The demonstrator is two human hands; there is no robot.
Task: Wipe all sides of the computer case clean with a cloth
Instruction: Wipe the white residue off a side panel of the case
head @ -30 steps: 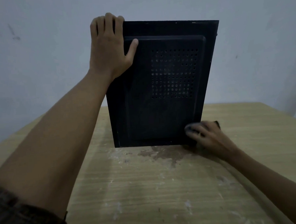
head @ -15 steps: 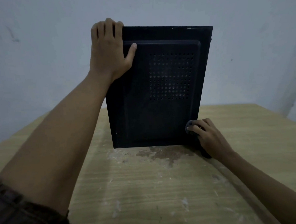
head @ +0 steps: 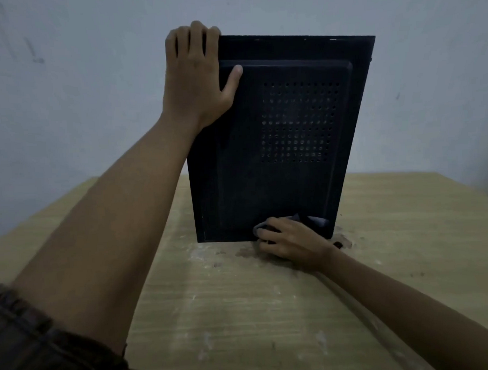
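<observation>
My left hand (head: 194, 74) grips the case (head: 279, 188) at its top corner; right hand (head: 294, 243) clutches the cloth (head: 319, 221) against its bottom edge. I reckon other sides remain.

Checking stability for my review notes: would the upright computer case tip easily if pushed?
Probably tippy: the computer case stands tall on end, and the left hand grips its top corner. Likely rigid: its perforated panel looks flat where the right hand presses the cloth.

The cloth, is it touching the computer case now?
Touching: the head view shows the cloth pressed by the right hand against the computer case low down.
</observation>
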